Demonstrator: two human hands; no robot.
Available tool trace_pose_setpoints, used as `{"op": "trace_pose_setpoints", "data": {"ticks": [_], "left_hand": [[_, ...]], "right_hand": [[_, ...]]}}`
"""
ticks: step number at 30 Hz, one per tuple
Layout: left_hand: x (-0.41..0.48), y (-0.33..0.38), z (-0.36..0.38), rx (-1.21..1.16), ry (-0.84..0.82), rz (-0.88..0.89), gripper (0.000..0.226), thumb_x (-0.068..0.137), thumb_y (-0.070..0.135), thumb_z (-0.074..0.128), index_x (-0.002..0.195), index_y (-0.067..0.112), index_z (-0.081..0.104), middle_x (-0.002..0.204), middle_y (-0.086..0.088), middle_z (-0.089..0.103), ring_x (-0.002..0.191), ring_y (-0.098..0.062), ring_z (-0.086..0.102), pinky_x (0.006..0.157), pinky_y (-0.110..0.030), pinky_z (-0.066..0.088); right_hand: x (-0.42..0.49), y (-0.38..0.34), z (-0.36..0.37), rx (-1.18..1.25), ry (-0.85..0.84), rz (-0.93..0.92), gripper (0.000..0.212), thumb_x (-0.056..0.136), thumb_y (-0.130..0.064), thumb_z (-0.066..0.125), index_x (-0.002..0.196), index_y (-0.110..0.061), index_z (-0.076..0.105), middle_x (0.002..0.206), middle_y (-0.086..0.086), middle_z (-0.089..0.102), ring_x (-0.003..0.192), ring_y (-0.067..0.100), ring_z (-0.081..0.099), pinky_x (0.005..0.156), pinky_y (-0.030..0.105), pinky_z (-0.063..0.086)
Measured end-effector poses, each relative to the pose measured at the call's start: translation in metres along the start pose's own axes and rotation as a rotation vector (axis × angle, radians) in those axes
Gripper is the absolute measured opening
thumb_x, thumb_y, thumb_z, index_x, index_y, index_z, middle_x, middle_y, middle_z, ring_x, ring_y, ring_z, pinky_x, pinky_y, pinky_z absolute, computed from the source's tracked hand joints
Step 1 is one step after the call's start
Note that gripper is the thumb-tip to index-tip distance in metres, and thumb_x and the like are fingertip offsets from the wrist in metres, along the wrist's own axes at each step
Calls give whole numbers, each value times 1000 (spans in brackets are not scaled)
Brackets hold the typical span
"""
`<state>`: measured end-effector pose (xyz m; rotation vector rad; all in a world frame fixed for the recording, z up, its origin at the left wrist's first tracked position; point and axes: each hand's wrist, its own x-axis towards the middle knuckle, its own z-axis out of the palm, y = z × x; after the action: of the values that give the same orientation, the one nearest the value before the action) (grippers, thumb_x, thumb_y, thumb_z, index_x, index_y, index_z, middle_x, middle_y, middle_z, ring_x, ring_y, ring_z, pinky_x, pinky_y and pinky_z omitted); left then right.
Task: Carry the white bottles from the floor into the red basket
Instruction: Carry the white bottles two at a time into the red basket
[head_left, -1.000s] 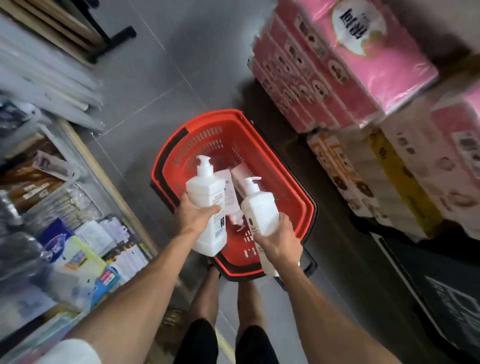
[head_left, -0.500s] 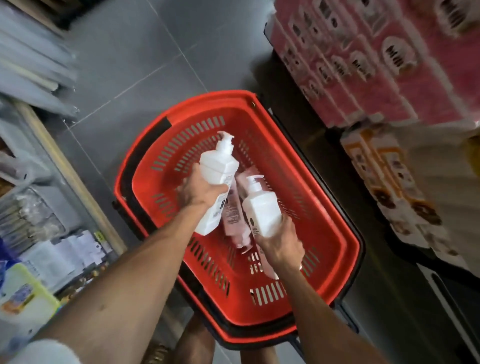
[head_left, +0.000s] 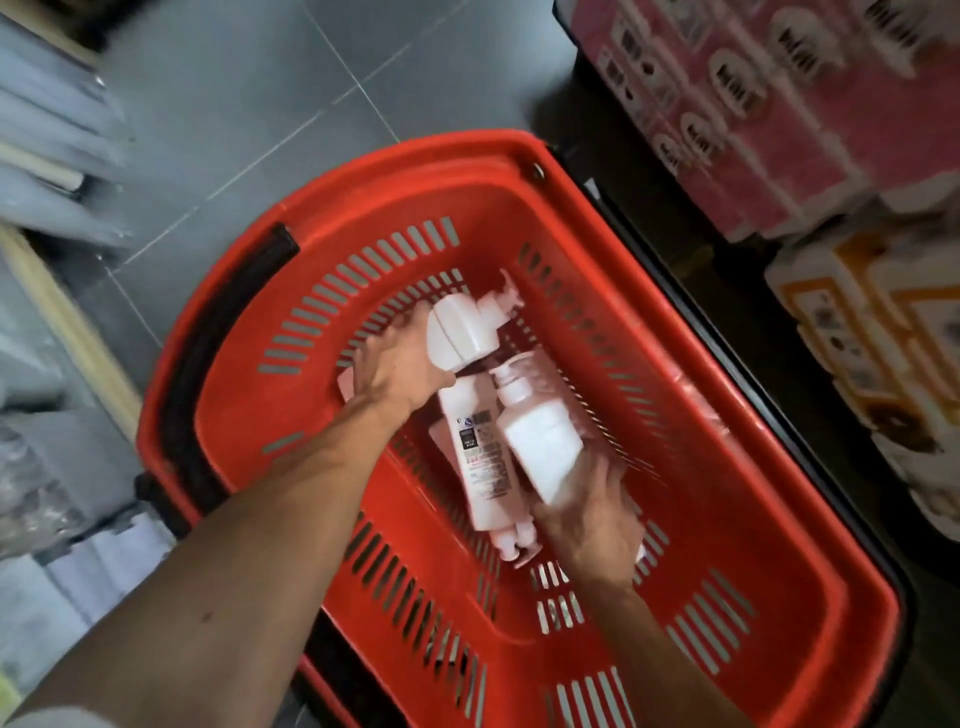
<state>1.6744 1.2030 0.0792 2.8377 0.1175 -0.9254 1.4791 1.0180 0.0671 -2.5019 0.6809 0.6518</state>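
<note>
Red slotted plastic fills the middle of your view. The red basket (head_left: 779, 597) sits on the grey tiled floor (head_left: 249, 104), and its black handle (head_left: 218, 364) lies along the left rim. Both of your hands are down inside the basket.

Your left hand (head_left: 397, 364), its back toward you, is pressed against the side of the upper white bottle (head_left: 460, 338). That bottle is tilted, with its pump head toward the far wall. The fingers are smeared by motion and look spread, so I cannot tell whether they wrap the bottle or only touch it. Your right hand (head_left: 589, 519) grips the lower white bottle (head_left: 540, 447) by its base with curled fingers. Its pump points up at the other bottle's underside, and the two nearly touch. Both bottles are within the basket walls, but I cannot tell whether either rests on the bottom.

Between and beneath them a pale pink bottle (head_left: 485, 478) with a dark printed label lies flat on the basket floor. Its cap is toward you, just beside your right hand, and it takes up the spot under both white bottles.

Stacked pink packs (head_left: 753, 104) crowd the far right corner of the basket, with white and orange packs (head_left: 857, 338) below them along the right side. On your left a shelf edge (head_left: 67, 322) runs near the handle, and the goods on the shelf are too blurred to identify.
</note>
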Motion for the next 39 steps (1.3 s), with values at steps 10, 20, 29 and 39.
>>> {"op": "trace_pose_setpoints", "data": {"ticks": [10,20,29,39], "left_hand": [[6,-17,6,-8,49,-16,38,84,38,71,117,26,57,120,-3,67,109,-35,64,88,-41,47],[-35,-25,-33,184,-61,54,39,88,44,67,120,28,53,121,-3,66,110,-34,64,90,-40,48],[-144,1,-93,244,-141,116,44,92,49,59,129,27,46,128,0,60,119,-27,58,101,-42,41],[-309,54,-217,285,-120,220,57,91,46,61,140,29,39,138,2,52,129,-25,49,108,-45,37]], "right_hand": [[-16,-20,8,-31,-65,7,99,63,-78,51,145,-23,42,126,7,53,113,34,54,83,49,53],[-26,-24,-38,76,-77,26,70,83,-41,72,142,-29,38,136,4,45,125,31,48,99,47,48],[-77,-54,-132,75,30,12,71,84,-44,72,145,-21,42,131,6,51,115,30,52,94,44,48],[-197,-87,-286,-46,-153,30,64,88,-46,70,141,-27,40,135,0,48,123,26,48,100,42,44]]}}
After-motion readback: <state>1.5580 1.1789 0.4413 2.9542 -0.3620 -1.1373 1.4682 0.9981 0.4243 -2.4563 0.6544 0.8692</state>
